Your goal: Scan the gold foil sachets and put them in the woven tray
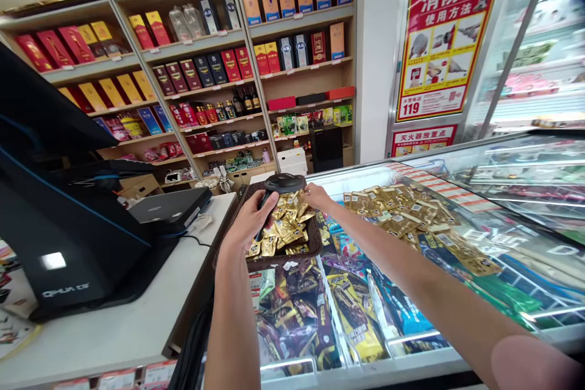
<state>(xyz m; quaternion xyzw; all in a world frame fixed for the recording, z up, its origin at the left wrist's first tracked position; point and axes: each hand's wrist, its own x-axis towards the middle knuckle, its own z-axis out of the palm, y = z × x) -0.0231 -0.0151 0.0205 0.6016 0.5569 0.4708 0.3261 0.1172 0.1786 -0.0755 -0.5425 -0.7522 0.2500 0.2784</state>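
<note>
My left hand is wrapped round the handle of a black barcode scanner, whose head points to the right. Beneath the scanner is a dark brown woven basket heaped with small gold foil packets. Close to the right end of the scanner head and over the basket's far right side, my right hand has its fingers drawn together. What they pinch, if anything, is too small to tell. More gold packets lie spread on the freezer's glass top to the right.
A glass-topped freezer with wrapped ice creams inside fills the front. On the left, a white counter carries a black checkout terminal and a cash drawer. Shelves of boxed goods stand behind, beside a red fire-hydrant sign.
</note>
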